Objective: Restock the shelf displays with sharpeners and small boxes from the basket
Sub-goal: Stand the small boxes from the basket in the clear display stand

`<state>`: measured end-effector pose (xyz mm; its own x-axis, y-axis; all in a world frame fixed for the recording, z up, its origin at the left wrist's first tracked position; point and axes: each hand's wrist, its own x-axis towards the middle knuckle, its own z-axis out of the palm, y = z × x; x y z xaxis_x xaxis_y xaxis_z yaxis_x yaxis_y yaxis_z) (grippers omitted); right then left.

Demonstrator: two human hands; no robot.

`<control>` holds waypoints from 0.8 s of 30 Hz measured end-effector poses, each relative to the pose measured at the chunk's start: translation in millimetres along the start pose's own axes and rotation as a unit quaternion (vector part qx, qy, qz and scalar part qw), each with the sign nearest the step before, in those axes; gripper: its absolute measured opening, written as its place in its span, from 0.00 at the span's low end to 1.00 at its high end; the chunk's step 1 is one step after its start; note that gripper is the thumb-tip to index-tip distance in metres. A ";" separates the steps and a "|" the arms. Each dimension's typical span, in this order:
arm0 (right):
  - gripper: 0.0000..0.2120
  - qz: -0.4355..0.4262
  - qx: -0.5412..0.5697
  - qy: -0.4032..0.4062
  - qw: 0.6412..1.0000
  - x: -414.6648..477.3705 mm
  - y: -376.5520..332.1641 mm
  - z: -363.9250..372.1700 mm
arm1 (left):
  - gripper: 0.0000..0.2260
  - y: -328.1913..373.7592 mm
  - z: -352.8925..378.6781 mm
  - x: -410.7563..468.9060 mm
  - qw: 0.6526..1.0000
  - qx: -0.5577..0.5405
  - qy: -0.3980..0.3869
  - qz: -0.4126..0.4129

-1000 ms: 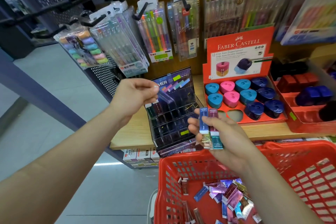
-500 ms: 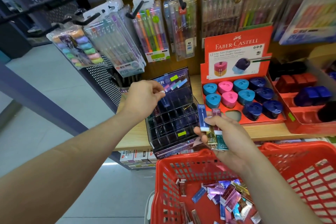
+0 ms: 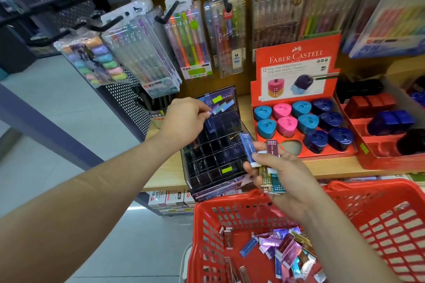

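The left hand point(image 3: 184, 119) pinched one box point(image 3: 210, 125) by its end, over the upper cells of the rack point(image 3: 213, 161) just beneath it. The right hand point(image 3: 282, 172) gripped a fan of boxes point(image 3: 273, 148) above the basket point(image 3: 368, 186), with more lying loose below. That light pinch looked risky: a corner catching a cell wall could twist the box free, and the crowded right grip might shed one.
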<state>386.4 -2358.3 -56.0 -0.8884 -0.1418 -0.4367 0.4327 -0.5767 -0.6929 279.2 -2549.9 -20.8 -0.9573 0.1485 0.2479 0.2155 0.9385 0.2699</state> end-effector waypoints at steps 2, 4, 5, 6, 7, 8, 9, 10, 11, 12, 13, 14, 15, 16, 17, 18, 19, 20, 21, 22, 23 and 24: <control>0.12 -0.005 0.002 -0.003 1.000 1.3 0.2 -2.0 | 0.08 -1.9 -2.2 -1.0 1.000 0.008 -0.010 -0.001; 0.14 -0.008 -0.002 -0.015 1.000 2.5 0.6 -3.6 | 0.07 -3.9 -2.0 -3.2 1.000 0.001 -0.018 -0.011; 0.15 -0.009 -0.005 -0.024 1.000 3.2 1.0 -4.4 | 0.06 -4.1 -0.7 -4.7 1.000 -0.012 -0.020 -0.020; 0.16 -0.010 -0.007 -0.032 0.999 3.9 1.5 -4.9 | 0.05 -3.6 1.3 -6.0 0.999 -0.027 -0.027 -0.032; 0.18 -0.012 -0.010 -0.042 0.999 4.7 1.8 -5.5 | 0.04 -2.5 3.6 -7.4 0.998 -0.038 -0.036 -0.042; 0.20 -0.015 -0.015 -0.051 0.998 5.5 2.1 -6.0 | 0.03 -1.1 5.9 -8.8 0.997 -0.039 -0.047 -0.049; 0.22 -0.018 -0.023 -0.059 0.998 6.2 2.1 -6.4 | 0.03 0.3 7.9 -10.4 0.997 -0.027 -0.056 -0.049; 0.23 -0.020 -0.032 -0.064 0.997 6.6 2.3 -6.5 | 0.04 0.7 10.1 -11.5 0.997 -0.007 -0.063 -0.038; 0.23 -0.021 -0.039 -0.066 0.997 6.8 2.5 -6.4 | 0.05 0.7 11.7 -12.6 0.998 0.015 -0.065 -0.020; 0.23 -0.022 -0.044 -0.066 0.997 6.7 2.5 -5.7 | 0.06 -0.2 13.1 -13.6 0.997 0.039 -0.064 0.001; 0.22 -0.021 -0.044 -0.062 0.997 6.5 2.5 -5.0 | 0.07 -1.0 13.2 -14.3 0.996 0.058 -0.060 0.021; 0.20 -0.020 -0.038 -0.055 0.998 6.0 2.5 -4.0 | 0.08 -2.7 13.5 -14.0 0.995 0.073 -0.057 0.039; 0.18 -0.019 -0.029 -0.046 0.998 5.6 2.7 -3.2 | 0.09 -4.6 13.3 -13.6 0.993 0.088 -0.061 0.056; 0.16 -0.020 -0.019 -0.035 0.999 4.9 3.0 -2.4 | 0.10 -5.0 12.3 -13.5 0.989 0.109 -0.068 0.071; 0.14 -0.024 -0.014 -0.024 0.999 4.5 3.4 -1.7 | 0.11 -3.4 9.8 -13.9 0.985 0.131 -0.073 0.079; 0.13 -0.030 -0.010 -0.012 0.999 4.4 3.8 -1.0 | 0.12 -0.9 6.8 -14.6 0.984 0.141 -0.073 0.075; 0.12 -0.035 -0.005 -0.002 0.999 4.2 4.0 -0.4 | 0.12 2.6 2.6 -16.2 0.989 0.120 -0.061 0.057; 0.11 -0.040 0.000 0.007 0.999 4.3 4.1 0.4 | 0.11 7.4 -3.6 -19.1 0.997 0.055 -0.050 0.019; 0.10 -0.042 0.008 0.014 0.999 4.0 4.1 1.6 | 0.10 13.6 -9.9 -22.9 0.996 -0.059 -0.052 -0.039; 0.10 -0.044 0.016 0.022 0.999 3.9 3.9 2.8 | 0.09 21.0 -16.8 -28.4 0.970 -0.200 -0.084 -0.106; 0.10 -0.045 0.027 0.030 0.998 3.3 3.5 4.0 | 0.08 29.5 -23.2 -34.9 0.924 -0.317 -0.138 -0.163; 0.11 -0.049 0.038 0.036 0.997 2.5 2.8 5.5 | 0.08 36.6 -27.1 -41.5 0.889 -0.371 -0.192 -0.189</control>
<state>384.6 -2364.7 -55.9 -0.9113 -0.0260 -0.4109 0.3294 -0.6450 -0.6896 332.0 -2530.2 4.0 -0.9528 0.0946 -0.2885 -0.2047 0.5016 0.8405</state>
